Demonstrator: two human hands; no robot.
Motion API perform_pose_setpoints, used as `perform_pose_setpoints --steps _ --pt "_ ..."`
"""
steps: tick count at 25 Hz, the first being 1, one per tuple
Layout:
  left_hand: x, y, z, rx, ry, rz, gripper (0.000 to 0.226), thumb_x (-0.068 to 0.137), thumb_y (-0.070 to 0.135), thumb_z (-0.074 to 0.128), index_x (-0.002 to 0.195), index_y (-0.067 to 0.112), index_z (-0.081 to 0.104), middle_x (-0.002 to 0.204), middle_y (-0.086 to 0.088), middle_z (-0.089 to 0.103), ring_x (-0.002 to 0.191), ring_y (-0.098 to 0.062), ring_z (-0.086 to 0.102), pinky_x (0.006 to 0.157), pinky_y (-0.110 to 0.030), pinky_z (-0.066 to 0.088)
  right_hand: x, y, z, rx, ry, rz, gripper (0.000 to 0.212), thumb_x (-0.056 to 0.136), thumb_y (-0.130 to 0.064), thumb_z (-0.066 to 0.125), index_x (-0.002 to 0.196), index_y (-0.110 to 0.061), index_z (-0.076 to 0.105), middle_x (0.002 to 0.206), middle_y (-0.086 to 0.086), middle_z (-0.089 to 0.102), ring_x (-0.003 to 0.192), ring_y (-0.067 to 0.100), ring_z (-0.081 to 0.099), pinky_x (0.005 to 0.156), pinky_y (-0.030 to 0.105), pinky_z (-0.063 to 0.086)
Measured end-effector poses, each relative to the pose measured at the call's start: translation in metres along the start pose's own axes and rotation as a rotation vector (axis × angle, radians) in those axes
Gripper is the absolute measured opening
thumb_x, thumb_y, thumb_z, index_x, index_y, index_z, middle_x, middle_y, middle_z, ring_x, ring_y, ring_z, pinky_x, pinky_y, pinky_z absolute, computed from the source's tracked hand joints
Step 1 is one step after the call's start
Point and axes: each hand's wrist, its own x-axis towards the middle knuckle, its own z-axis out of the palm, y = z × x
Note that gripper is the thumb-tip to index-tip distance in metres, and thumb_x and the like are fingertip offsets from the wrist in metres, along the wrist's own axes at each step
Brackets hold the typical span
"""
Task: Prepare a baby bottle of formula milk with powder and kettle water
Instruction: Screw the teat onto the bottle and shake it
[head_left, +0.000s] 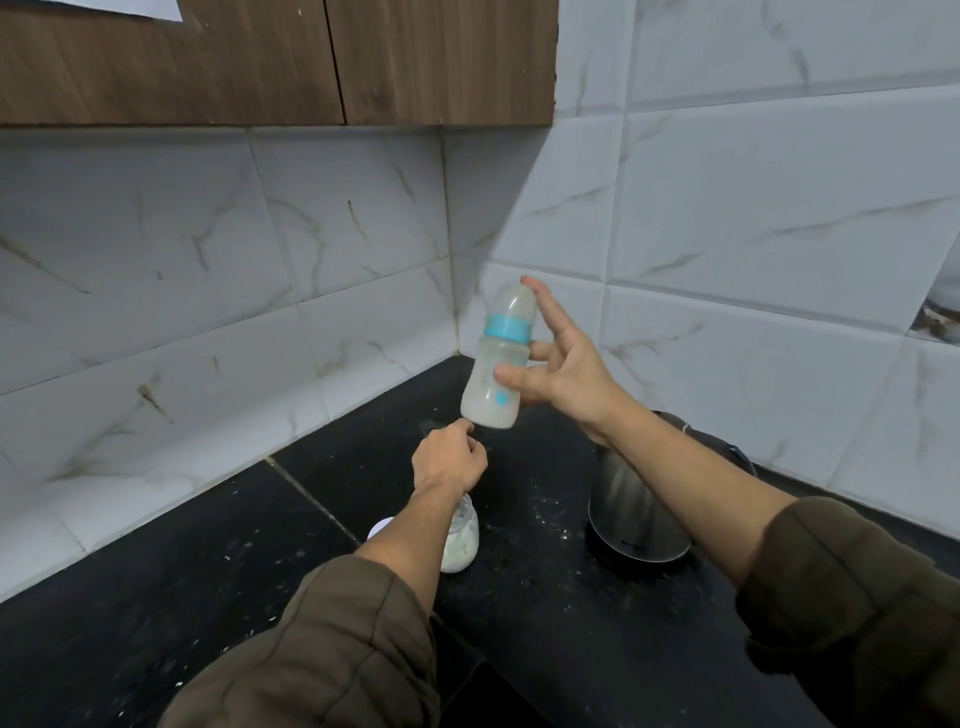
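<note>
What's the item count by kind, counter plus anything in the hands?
baby bottle: 1
powder jar: 1
white lid: 1
steel kettle: 1
Total: 4

and here's a black stone counter (156, 597), glossy, dusted with white specks (540, 512), a pale seam (311, 499) cutting across it on a slant. white marble-look tiles (182, 249) climb the back wall and meet the same tiling on the side wall (779, 197) at a grimy corner joint (451, 291). up top, brown wood-grain cupboards (208, 62), a white sheet (130, 6) poking in at the top edge. far right, a patterned patch (941, 317) breaks the tiling, too cropped to make out
</note>
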Motion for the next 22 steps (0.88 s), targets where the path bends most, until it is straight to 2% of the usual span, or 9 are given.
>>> perform_pose_setpoints --steps 2,5,7,12,14,16,18,20,22 --pt "-0.001 0.0 0.0 -0.01 -0.001 -0.01 0.028 0.102 0.027 0.058 0.127 0.017 0.064 0.096 0.001 0.068 0.087 -0.016 0.064 0.082 -0.034 0.058 -0.003 0.001 0.002 -0.018 -0.042 -0.011 0.104 0.085 0.0 0.08 0.159 -0.047 0.023 0.119 0.015 0.074 0.108 0.031 0.074 0.084 0.051 0.063" --pt "0.0 -0.002 0.001 -0.026 0.001 0.018 0.039 0.102 0.028 0.058 0.14 0.023 0.06 0.111 0.001 0.073 0.099 -0.017 0.069 0.089 -0.036 0.06 0.006 -0.01 0.003 0.276 0.287 -0.065 0.101 0.09 -0.007 0.077 0.16 -0.048 0.018 0.121 0.007 0.073 0.113 0.03 0.072 0.083 0.051 0.063" --pt "0.001 -0.003 0.0 -0.021 0.009 0.016 0.039 0.102 0.029 0.058 0.141 0.024 0.059 0.114 0.001 0.074 0.101 -0.017 0.069 0.089 -0.035 0.06 0.014 -0.013 0.002 0.445 0.381 -0.068 0.099 0.092 -0.01 0.076 0.161 -0.047 0.015 0.121 0.005 0.072 0.112 0.03 0.073 0.082 0.048 0.063" --pt "0.0 -0.001 -0.002 -0.043 -0.009 -0.017 0.028 0.101 0.028 0.061 0.127 0.018 0.063 0.103 -0.001 0.071 0.094 -0.018 0.069 0.088 -0.04 0.061 0.001 -0.006 0.006 -0.022 -0.071 -0.009 0.104 0.086 0.001 0.079 0.158 -0.048 0.023 0.119 0.018 0.074 0.11 0.034 0.073 0.084 0.052 0.063" --pt "0.0 -0.001 -0.002 -0.033 0.001 -0.006 0.029 0.101 0.028 0.059 0.128 0.018 0.064 0.103 0.0 0.072 0.095 -0.019 0.069 0.088 -0.042 0.061 0.001 -0.006 0.006 0.02 0.003 -0.043 0.104 0.086 0.001 0.079 0.158 -0.048 0.022 0.121 0.017 0.073 0.111 0.033 0.073 0.082 0.051 0.063" --pt "-0.001 -0.002 -0.001 -0.027 0.014 0.017 0.037 0.101 0.028 0.057 0.137 0.023 0.062 0.109 0.001 0.074 0.098 -0.019 0.07 0.089 -0.04 0.061 0.007 -0.011 0.004 0.217 0.243 -0.074 0.103 0.089 -0.003 0.078 0.16 -0.048 0.018 0.124 0.014 0.073 0.112 0.031 0.072 0.08 0.048 0.063" --pt "-0.001 -0.002 0.0 -0.023 0.016 0.013 0.038 0.102 0.028 0.057 0.14 0.024 0.061 0.112 0.001 0.074 0.099 -0.018 0.07 0.089 -0.038 0.06 0.012 -0.012 0.0 0.38 0.375 -0.082 0.101 0.092 -0.008 0.077 0.16 -0.049 0.014 0.125 0.011 0.073 0.112 0.031 0.073 0.083 0.049 0.063" --pt "-0.001 -0.001 0.002 -0.025 0.008 0.013 0.038 0.102 0.028 0.057 0.139 0.023 0.061 0.111 0.001 0.074 0.098 -0.018 0.069 0.087 -0.036 0.06 0.009 -0.011 -0.003 0.272 0.292 -0.046 0.101 0.09 -0.008 0.077 0.159 -0.051 0.016 0.123 0.012 0.074 0.112 0.033 0.072 0.082 0.049 0.063" --pt "-0.001 0.002 0.002 -0.025 -0.002 0.004 0.031 0.102 0.028 0.058 0.131 0.018 0.063 0.104 -0.001 0.072 0.096 -0.019 0.069 0.083 -0.034 0.059 0.0 -0.007 -0.003 0.029 0.035 -0.009 0.104 0.086 -0.005 0.08 0.158 -0.051 0.021 0.119 0.015 0.074 0.11 0.034 0.073 0.082 0.051 0.063"
